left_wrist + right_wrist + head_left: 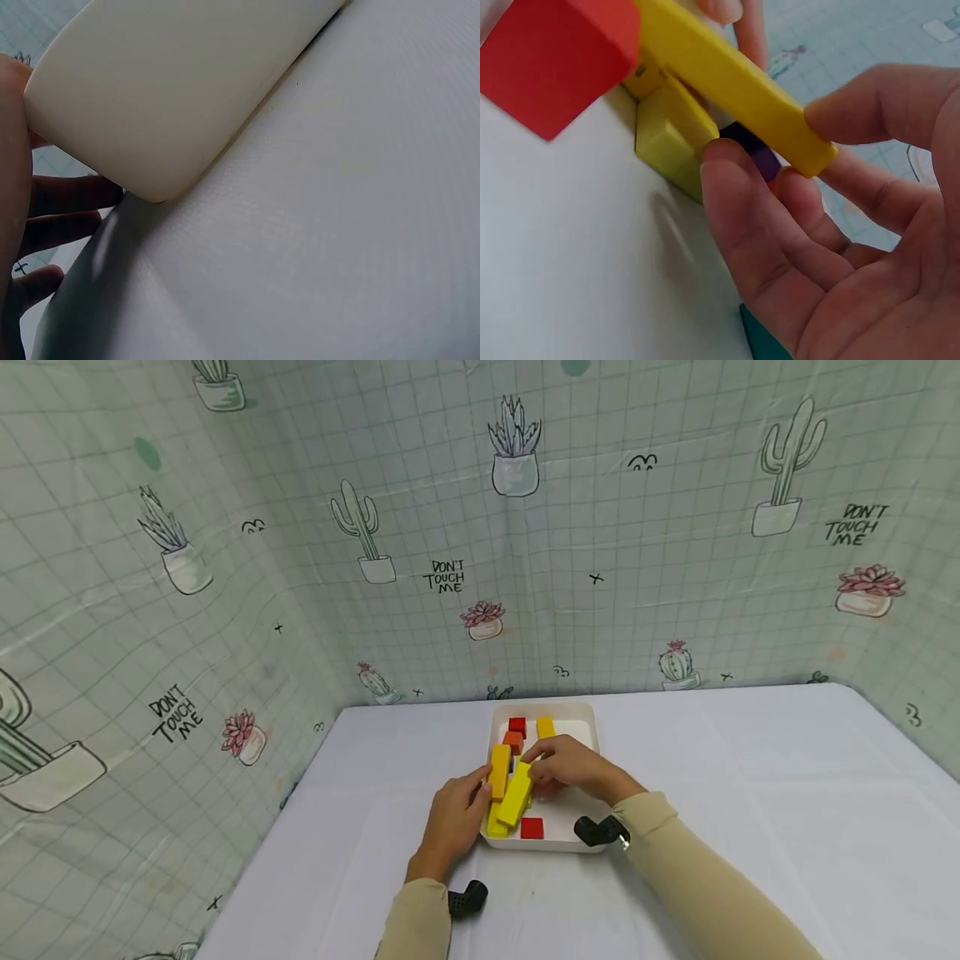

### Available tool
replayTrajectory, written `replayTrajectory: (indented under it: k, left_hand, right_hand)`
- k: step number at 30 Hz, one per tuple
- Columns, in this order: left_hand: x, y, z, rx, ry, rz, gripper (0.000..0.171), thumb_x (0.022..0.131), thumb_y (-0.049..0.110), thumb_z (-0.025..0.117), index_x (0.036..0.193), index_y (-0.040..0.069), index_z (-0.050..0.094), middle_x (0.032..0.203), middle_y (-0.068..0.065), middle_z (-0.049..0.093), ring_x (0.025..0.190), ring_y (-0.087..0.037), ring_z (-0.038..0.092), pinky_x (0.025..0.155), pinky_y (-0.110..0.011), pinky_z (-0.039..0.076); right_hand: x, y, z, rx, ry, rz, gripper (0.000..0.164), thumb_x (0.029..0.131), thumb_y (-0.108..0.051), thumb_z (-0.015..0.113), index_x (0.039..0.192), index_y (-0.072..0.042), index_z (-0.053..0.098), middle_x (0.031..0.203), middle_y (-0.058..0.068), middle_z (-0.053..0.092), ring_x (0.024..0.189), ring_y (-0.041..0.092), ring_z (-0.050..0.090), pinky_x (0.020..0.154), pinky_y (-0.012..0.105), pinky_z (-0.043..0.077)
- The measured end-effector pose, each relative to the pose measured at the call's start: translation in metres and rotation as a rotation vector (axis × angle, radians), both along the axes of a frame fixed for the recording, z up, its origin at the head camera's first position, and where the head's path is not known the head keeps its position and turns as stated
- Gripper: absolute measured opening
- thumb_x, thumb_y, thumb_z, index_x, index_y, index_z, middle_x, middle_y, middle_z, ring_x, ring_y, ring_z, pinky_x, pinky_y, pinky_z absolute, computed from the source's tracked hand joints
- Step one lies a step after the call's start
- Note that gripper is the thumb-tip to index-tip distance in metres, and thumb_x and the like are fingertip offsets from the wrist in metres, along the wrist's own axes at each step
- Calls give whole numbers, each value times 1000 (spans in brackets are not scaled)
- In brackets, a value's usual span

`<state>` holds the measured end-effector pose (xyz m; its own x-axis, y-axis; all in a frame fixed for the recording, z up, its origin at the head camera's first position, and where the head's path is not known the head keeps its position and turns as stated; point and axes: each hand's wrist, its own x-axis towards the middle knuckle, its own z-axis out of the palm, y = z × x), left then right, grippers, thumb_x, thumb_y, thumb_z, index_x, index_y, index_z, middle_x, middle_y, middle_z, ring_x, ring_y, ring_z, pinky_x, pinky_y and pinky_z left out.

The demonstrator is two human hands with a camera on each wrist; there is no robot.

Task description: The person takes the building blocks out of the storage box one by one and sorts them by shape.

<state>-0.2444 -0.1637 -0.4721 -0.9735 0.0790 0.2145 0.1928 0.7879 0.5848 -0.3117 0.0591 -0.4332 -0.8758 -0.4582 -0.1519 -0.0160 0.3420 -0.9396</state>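
Inside a white tray (558, 839), my right hand (573, 768) holds the far end of a long yellow block (515, 795) with its fingertips. In the right wrist view, fingers of that hand lie on both sides of the yellow block's (739, 71) end, close to a yellow-green block (675, 135) and a dark purple one (754, 150). My left hand (453, 814) rests at the tray's left rim, thumb and forefinger beside an amber block (499, 772). Three loosely extended fingers (64, 232) of the left hand show outside the tray wall (150, 105). Another yellow block (495, 825) lies beneath the held one.
A red block (532, 828) sits near the tray's front. Toward the back are another red block (517, 726), an orange block (513, 742) and an amber block (545, 727). The tray stands on a white-covered table (712, 810), with a patterned cloth (600, 527) hanging behind.
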Motion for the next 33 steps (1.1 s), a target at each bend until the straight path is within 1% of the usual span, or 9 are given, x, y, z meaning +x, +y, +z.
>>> replayTrajectory:
  k: [3, 7, 11, 15, 20, 23, 28, 33]
  left_hand:
    - [1, -1, -1, 6, 3, -1, 43, 105, 33, 48, 146, 21, 55, 136, -2, 62, 118, -24, 57, 105, -47, 43]
    - [1, -1, -1, 6, 12, -3, 43, 105, 33, 48, 146, 21, 55, 136, -2, 62, 116, -24, 57, 104, -46, 44]
    - [2, -1, -1, 12, 8, 1, 43, 105, 32, 49, 146, 21, 55, 136, -2, 62, 113, -23, 58, 103, -46, 44]
    - [2, -1, -2, 16, 12, -1, 43, 105, 32, 48, 146, 21, 55, 137, -2, 62, 114, -23, 58, 103, -46, 44]
    - [1, -1, -3, 18, 5, 6, 43, 105, 33, 48, 146, 22, 55, 137, -1, 61, 114, -23, 57, 104, -46, 44]
    - [2, 0, -2, 20, 3, 10, 43, 105, 33, 49, 146, 22, 55, 137, -1, 61, 114, -23, 57, 103, -46, 44]
    - [2, 0, -2, 24, 9, 7, 43, 104, 33, 49, 146, 22, 55, 136, -2, 62, 112, -23, 57, 102, -46, 45]
    - [3, 0, -1, 24, -1, 15, 43, 104, 33, 49, 146, 23, 55, 136, -2, 62, 113, -22, 57, 103, -46, 45]
  right_hand:
    - [1, 0, 0, -53, -37, -33, 33, 88, -8, 59, 119, 2, 66, 97, 13, 71, 73, 26, 69, 73, 36, 59]
    - [1, 0, -1, -97, -58, -62, 33, 89, -6, 56, 120, 2, 66, 104, 15, 71, 74, 27, 69, 74, 36, 59]
    - [1, 0, -3, -73, -53, -59, 33, 90, -6, 55, 120, 0, 68, 111, 13, 70, 78, 26, 69, 77, 36, 59]
    - [2, 0, -4, -51, -34, -53, 34, 91, -6, 55, 121, 0, 67, 113, 13, 69, 80, 26, 69, 78, 36, 59]
    - [2, 1, -3, -109, -30, -73, 34, 94, -7, 52, 125, 2, 64, 118, 16, 67, 88, 27, 69, 76, 38, 59]
    - [1, 3, -2, -128, -24, -81, 35, 95, -7, 51, 127, 4, 62, 117, 17, 67, 90, 27, 69, 75, 38, 59]
    - [2, 8, 0, -126, -36, -135, 36, 97, -9, 49, 128, 2, 62, 112, 17, 66, 87, 26, 67, 74, 36, 59]
    - [5, 17, 1, -163, -56, -179, 35, 100, -12, 48, 131, -2, 60, 121, 18, 61, 91, 29, 66, 73, 38, 59]
